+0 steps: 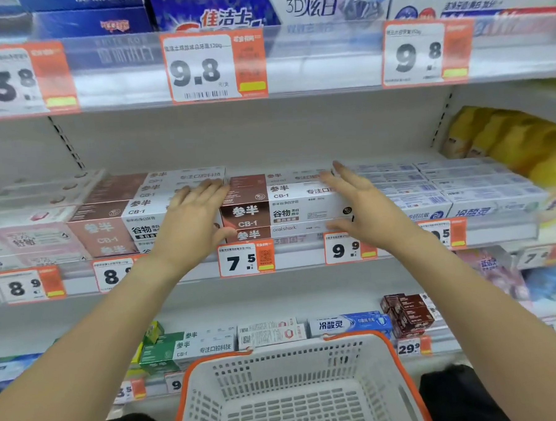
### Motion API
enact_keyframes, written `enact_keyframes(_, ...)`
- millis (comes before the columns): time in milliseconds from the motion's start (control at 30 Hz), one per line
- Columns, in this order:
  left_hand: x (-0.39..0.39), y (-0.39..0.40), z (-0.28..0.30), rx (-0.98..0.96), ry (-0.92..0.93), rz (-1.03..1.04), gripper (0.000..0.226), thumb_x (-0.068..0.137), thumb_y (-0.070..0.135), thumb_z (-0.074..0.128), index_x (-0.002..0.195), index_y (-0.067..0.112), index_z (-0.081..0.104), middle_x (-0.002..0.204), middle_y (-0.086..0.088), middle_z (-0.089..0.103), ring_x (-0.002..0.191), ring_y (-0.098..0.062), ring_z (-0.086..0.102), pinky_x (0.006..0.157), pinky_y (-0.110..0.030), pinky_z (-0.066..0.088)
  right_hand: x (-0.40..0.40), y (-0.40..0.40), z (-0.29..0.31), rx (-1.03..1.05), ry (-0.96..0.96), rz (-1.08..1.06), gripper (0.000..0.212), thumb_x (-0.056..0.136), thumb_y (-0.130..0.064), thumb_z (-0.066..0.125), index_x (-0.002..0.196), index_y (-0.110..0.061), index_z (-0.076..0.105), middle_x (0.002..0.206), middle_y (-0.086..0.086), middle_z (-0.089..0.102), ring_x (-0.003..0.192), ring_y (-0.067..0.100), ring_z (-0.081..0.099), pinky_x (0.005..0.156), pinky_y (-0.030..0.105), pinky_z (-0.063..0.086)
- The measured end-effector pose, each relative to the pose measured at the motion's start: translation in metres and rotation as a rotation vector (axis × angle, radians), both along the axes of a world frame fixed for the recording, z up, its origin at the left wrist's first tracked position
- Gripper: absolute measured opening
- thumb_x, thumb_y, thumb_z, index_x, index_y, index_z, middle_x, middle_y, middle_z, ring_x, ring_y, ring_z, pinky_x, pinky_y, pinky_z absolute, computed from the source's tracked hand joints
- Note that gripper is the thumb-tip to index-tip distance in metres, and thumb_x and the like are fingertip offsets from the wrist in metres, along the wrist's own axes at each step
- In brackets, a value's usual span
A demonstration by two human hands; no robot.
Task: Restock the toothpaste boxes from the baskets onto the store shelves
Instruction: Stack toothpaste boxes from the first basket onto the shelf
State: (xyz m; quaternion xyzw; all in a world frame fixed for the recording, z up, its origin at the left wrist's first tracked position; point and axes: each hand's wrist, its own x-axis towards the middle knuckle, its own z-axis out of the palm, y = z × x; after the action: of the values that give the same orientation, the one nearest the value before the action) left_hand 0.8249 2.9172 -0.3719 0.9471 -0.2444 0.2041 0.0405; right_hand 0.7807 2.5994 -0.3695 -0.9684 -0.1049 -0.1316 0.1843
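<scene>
Three shelves (306,275) filled my view, and the middle one carried the toothpaste boxes (286,210) in flat stacks behind its price rail. Below me the basket (403,358) looked empty, as far as I could see into it. My left hand (190,221) lay against the left end of the brown and white stack, fingers straight. My right hand (360,209) stood at the right end, fingers spread, holding nothing; I could not tell if it touched. I judged the boxes light, stiff cardboard with a smooth, rather slippery skin, best pressed at both short ends. Neighbouring stacks stood close on both sides, but above the stack much free room remained.
</scene>
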Motion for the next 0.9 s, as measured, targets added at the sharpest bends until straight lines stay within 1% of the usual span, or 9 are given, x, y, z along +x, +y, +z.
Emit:
enact_keyframes(133, -0.002, -0.002, 0.004, 0.015, 0.061, 0.023, 0.089, 0.082, 0.051, 0.075, 0.153, 0.014, 0.036, 0.16, -0.008, 0.035, 0.152, -0.027, 0.023, 0.124, -0.05, 0.01, -0.006, -0.049, 0.011, 0.091, 0.077, -0.109, 0.119, 0.063, -0.048, 0.092, 0.158, -0.034, 0.022, 0.167, -0.003, 0.015, 0.154, 0.019, 0.015, 0.122, 0.037, 0.021)
enact_keyframes(200, -0.007, -0.014, 0.008, 0.029, 0.033, 0.02, 0.094, 0.08, 0.059, 0.072, 0.153, 0.012, 0.033, 0.162, -0.011, 0.028, 0.153, -0.032, 0.015, 0.123, -0.058, 0.007, 0.0, -0.078, 0.012, -0.039, 0.187, -0.134, 0.124, 0.06, -0.067, 0.083, 0.159, -0.034, 0.018, 0.168, -0.002, 0.012, 0.155, 0.021, 0.005, 0.125, 0.046, 0.015)
enact_keyframes(267, -0.018, -0.041, 0.012, -0.005, -0.047, -0.064, 0.092, 0.079, 0.058, 0.072, 0.149, 0.01, 0.036, 0.158, -0.014, 0.033, 0.151, -0.035, 0.019, 0.121, -0.062, 0.013, 0.004, -0.097, 0.008, -0.197, 0.312, -0.141, 0.116, 0.064, -0.082, 0.062, 0.159, -0.036, 0.015, 0.169, -0.004, 0.008, 0.156, 0.022, 0.003, 0.124, 0.053, 0.011)
enact_keyframes(333, -0.026, -0.079, 0.017, -0.055, -0.093, -0.181, 0.086, 0.08, 0.053, 0.074, 0.147, 0.01, 0.041, 0.153, -0.013, 0.04, 0.147, -0.034, 0.026, 0.12, -0.06, 0.018, 0.005, -0.107, -0.003, -0.292, 0.313, -0.128, 0.102, 0.074, -0.082, 0.049, 0.159, -0.036, 0.016, 0.168, -0.005, 0.013, 0.155, 0.02, 0.011, 0.123, 0.053, 0.012)
enact_keyframes(467, -0.023, -0.146, 0.021, -0.041, -0.015, -0.267, 0.089, 0.081, 0.058, 0.071, 0.151, 0.013, 0.036, 0.157, -0.01, 0.035, 0.15, -0.029, 0.023, 0.124, -0.053, 0.013, -0.001, -0.109, -0.017, -0.321, 0.163, -0.127, 0.084, 0.087, -0.074, 0.051, 0.158, -0.038, 0.022, 0.165, -0.008, 0.023, 0.15, 0.021, 0.021, 0.12, 0.05, 0.017)
enact_keyframes(533, -0.014, -0.165, 0.022, 0.038, 0.075, -0.235, 0.097, 0.08, 0.065, 0.067, 0.155, 0.017, 0.027, 0.162, -0.008, 0.027, 0.152, -0.026, 0.019, 0.124, -0.05, 0.011, 0.0, -0.114, -0.015, -0.331, 0.182, -0.091, 0.084, 0.087, -0.07, 0.055, 0.157, -0.037, 0.025, 0.164, -0.008, 0.025, 0.15, 0.022, 0.023, 0.121, 0.05, 0.02)
enact_keyframes(667, -0.003, -0.18, 0.023, 0.163, 0.15, -0.153, 0.102, 0.079, 0.072, 0.063, 0.156, 0.021, 0.021, 0.157, -0.002, 0.038, 0.144, -0.023, 0.036, 0.117, -0.043, 0.025, 0.018, -0.137, 0.017, -0.082, 0.22, 0.016, 0.088, 0.078, -0.064, 0.073, 0.151, -0.029, 0.04, 0.157, -0.005, 0.041, 0.144, 0.018, 0.038, 0.118, 0.035, 0.031)
enact_keyframes(733, -0.004, -0.181, 0.019, 0.174, 0.118, -0.13, 0.1, 0.079, 0.073, 0.062, 0.155, 0.022, 0.023, 0.154, 0.0, 0.042, 0.14, -0.022, 0.041, 0.114, -0.042, 0.029, 0.043, -0.141, 0.034, 0.01, 0.205, -0.008, 0.08, 0.083, -0.059, 0.071, 0.15, -0.029, 0.042, 0.156, -0.004, 0.041, 0.142, 0.018, 0.04, 0.114, 0.03, 0.03)
enact_keyframes(900, -0.003, -0.182, 0.005, 0.175, -0.04, -0.106, 0.098, 0.073, 0.073, 0.068, 0.148, 0.016, 0.041, 0.141, -0.003, 0.056, 0.123, -0.027, 0.057, 0.104, -0.045, 0.044, 0.115, -0.132, 0.024, 0.031, 0.47, -0.019, 0.068, 0.092, -0.063, 0.058, 0.152, -0.04, 0.035, 0.161, -0.009, 0.032, 0.146, 0.02, 0.035, 0.119, 0.038, 0.026)
